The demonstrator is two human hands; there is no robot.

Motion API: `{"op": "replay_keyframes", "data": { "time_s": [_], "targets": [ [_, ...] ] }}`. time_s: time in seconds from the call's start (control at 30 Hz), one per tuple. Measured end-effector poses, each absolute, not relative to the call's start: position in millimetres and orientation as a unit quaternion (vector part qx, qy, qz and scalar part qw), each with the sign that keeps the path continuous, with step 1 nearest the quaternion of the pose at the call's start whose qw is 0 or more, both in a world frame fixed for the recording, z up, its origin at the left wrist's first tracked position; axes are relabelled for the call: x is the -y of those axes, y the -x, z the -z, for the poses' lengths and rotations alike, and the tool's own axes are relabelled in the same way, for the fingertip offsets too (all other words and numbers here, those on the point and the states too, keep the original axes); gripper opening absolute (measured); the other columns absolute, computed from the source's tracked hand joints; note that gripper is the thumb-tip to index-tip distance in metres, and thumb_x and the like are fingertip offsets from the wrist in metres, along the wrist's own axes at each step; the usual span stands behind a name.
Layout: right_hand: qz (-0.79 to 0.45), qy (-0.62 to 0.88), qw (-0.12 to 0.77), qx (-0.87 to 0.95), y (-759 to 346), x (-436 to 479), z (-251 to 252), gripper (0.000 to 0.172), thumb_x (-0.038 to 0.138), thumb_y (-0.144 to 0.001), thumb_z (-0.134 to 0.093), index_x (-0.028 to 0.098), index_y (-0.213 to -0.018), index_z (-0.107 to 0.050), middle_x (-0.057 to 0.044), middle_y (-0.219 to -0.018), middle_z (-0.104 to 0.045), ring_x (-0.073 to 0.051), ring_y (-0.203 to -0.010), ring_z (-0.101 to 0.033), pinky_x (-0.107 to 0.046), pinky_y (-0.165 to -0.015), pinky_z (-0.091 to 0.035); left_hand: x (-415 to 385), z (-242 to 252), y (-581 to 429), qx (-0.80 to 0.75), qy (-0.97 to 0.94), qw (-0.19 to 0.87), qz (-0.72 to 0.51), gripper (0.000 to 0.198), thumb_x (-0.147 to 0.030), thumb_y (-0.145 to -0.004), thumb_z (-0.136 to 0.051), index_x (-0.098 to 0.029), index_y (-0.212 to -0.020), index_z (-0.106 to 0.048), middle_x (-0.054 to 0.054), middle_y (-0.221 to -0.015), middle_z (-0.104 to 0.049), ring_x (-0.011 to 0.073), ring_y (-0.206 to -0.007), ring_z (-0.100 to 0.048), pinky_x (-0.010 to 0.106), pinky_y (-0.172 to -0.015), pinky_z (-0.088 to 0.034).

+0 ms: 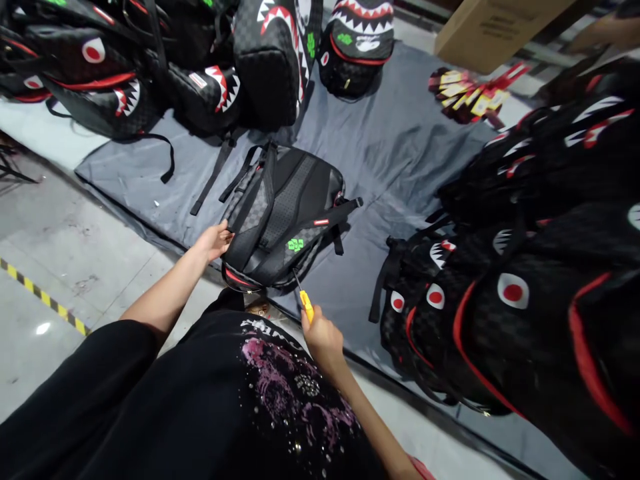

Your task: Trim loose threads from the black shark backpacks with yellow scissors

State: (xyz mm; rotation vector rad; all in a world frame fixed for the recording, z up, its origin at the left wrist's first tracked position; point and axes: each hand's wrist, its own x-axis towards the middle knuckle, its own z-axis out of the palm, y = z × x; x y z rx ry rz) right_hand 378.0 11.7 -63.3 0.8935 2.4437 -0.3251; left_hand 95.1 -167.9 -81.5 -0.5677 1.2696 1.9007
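Note:
A black checkered backpack point(287, 207) lies with its padded back panel and shoulder straps facing up, its lower edge toward me. At its left side, near the bottom corner, my left hand point(216, 241) is closed on the bag's edge, with some fingertips hidden. My right hand point(323, 339) is wrapped round a yellow-handled tool point(306, 307) with a thin dark shaft, its kind not clear. The shaft's tip reaches the bag's lower edge, just below a green patch point(295, 245) on the right strap.
Grey cloth point(375, 167) covers the table. Several shark-mouth backpacks point(270, 67) stand along the far side, and more backpacks point(500, 300) crowd the right. Red-and-yellow tags point(467, 93) lie near a cardboard box point(495, 30). Yellow-black tape point(45, 297) marks the floor at left.

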Motion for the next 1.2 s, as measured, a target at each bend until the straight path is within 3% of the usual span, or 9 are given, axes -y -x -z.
{"op": "replay_keyframes", "data": {
  "time_s": [0.13, 0.33, 0.53, 0.8, 1.0, 1.2],
  "targets": [
    [0.123, -0.364, 0.230, -0.894, -368, -7, 80, 0.035, 0.041, -0.102, -0.034, 0.016, -0.117, -0.052, -0.014, -0.091, -0.072, -0.025, -0.088, -0.071, -0.029, -0.071, -0.048, 162, 89, -87, -0.444, 0.182, 0.455, -0.750, 0.033, -0.043, -0.094, -0.046, -0.015, -0.083, -0.058, 0.008, -0.071, -0.063, 0.0184, -0.062, -0.063, 0.031, -0.060, -0.055],
    [0.158, -0.335, 0.181, -0.911, -337, -6, 85, 0.036, 0.042, -0.101, -0.035, 0.018, -0.122, -0.052, -0.011, -0.094, -0.072, -0.026, -0.089, -0.070, -0.029, -0.071, -0.046, 134, 107, -86, -0.324, 0.090, 0.538, -0.773, 0.043, -0.045, -0.097, -0.038, -0.010, -0.107, -0.061, 0.013, -0.084, -0.071, 0.0232, -0.081, -0.071, 0.039, -0.085, -0.054],
    [0.157, -0.258, 0.156, -0.940, -308, -9, 86, 0.037, 0.042, -0.100, -0.040, 0.022, -0.129, -0.051, -0.009, -0.096, -0.072, -0.025, -0.090, -0.070, -0.028, -0.073, -0.045, 130, 115, -74, -0.306, 0.057, 0.571, -0.759, 0.051, -0.052, -0.096, -0.037, -0.011, -0.117, -0.060, 0.015, -0.098, -0.073, 0.0258, -0.095, -0.070, 0.044, -0.097, -0.049],
    [0.110, -0.469, 0.194, -0.855, -326, 2, 93, 0.041, 0.044, -0.102, -0.031, 0.015, -0.126, -0.049, -0.013, -0.092, -0.071, -0.024, -0.087, -0.070, -0.029, -0.074, -0.048, 136, 114, -62, -0.264, 0.058, 0.603, -0.750, 0.075, -0.066, -0.093, -0.023, -0.006, -0.116, -0.062, 0.020, -0.098, -0.073, 0.0295, -0.100, -0.069, 0.046, -0.096, -0.049],
    [0.112, -0.480, 0.189, -0.849, -320, -6, 94, 0.035, 0.041, -0.102, -0.033, 0.015, -0.120, -0.050, -0.015, -0.096, -0.071, -0.026, -0.090, -0.070, -0.032, -0.076, -0.048, 135, 115, -55, -0.264, 0.054, 0.629, -0.729, 0.079, -0.069, -0.092, -0.022, -0.007, -0.128, -0.057, 0.018, -0.103, -0.073, 0.0300, -0.106, -0.068, 0.044, -0.097, -0.049],
    [0.145, -0.494, 0.189, -0.836, -326, 0, 87, 0.040, 0.043, -0.102, -0.031, 0.016, -0.124, -0.049, -0.015, -0.098, -0.071, -0.026, -0.093, -0.069, -0.032, -0.077, -0.048, 137, 121, -55, -0.229, 0.013, 0.632, -0.740, 0.082, -0.070, -0.090, -0.029, -0.003, -0.131, -0.054, 0.022, -0.107, -0.071, 0.0327, -0.111, -0.065, 0.048, -0.101, -0.046]
  ]
}}
